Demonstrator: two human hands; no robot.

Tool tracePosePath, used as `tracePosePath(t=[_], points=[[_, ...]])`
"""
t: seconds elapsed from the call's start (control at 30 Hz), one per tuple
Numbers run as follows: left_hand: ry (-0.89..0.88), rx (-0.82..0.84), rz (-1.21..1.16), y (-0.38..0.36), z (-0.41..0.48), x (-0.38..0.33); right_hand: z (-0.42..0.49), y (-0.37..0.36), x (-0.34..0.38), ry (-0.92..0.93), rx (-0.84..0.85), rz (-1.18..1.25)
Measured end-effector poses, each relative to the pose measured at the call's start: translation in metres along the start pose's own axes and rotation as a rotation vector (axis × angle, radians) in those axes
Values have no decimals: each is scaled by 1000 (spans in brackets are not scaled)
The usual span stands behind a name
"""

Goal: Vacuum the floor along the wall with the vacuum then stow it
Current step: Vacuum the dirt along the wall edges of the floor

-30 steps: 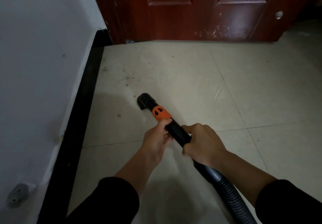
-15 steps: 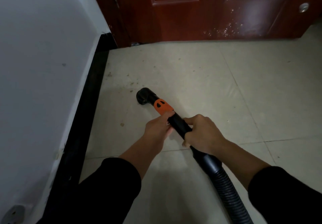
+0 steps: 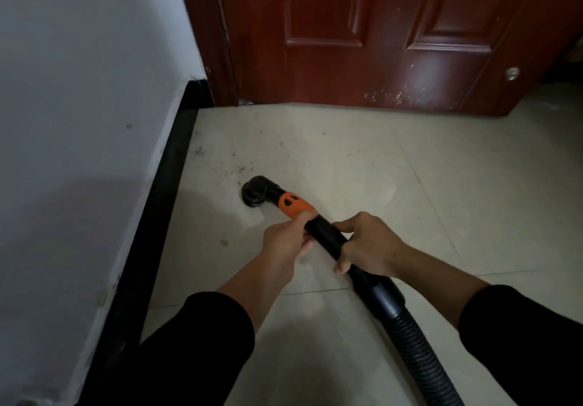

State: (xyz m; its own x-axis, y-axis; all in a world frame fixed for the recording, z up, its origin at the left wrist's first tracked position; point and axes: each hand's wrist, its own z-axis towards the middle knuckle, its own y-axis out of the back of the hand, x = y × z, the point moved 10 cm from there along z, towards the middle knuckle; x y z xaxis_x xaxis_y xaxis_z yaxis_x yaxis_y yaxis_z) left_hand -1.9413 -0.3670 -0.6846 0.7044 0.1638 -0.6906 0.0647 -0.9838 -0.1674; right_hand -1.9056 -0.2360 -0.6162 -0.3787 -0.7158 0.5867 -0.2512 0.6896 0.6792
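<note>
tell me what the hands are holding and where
The vacuum wand: left hand just behind the orange collar, right hand further back, before the ribbed hose.

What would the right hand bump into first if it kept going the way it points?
Most likely the left hand. The right hand grips the vacuum tube and points left along it, with only a bare stretch of tube between them. Depth is unclear from one view.

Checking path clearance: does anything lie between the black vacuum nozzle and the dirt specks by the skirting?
Nothing visible does: bare beige floor tile lies between the round black vacuum nozzle and the dark dirt specks.
</note>
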Motion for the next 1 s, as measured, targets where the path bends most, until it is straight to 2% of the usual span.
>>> tracePosePath(t=[0.43,1.0], points=[[24,92,14,7,-24,15,-27,-6,0,11,56,-108],[-40,63,-64,33,-49,17,-31,-23,13,95,155,-123]])
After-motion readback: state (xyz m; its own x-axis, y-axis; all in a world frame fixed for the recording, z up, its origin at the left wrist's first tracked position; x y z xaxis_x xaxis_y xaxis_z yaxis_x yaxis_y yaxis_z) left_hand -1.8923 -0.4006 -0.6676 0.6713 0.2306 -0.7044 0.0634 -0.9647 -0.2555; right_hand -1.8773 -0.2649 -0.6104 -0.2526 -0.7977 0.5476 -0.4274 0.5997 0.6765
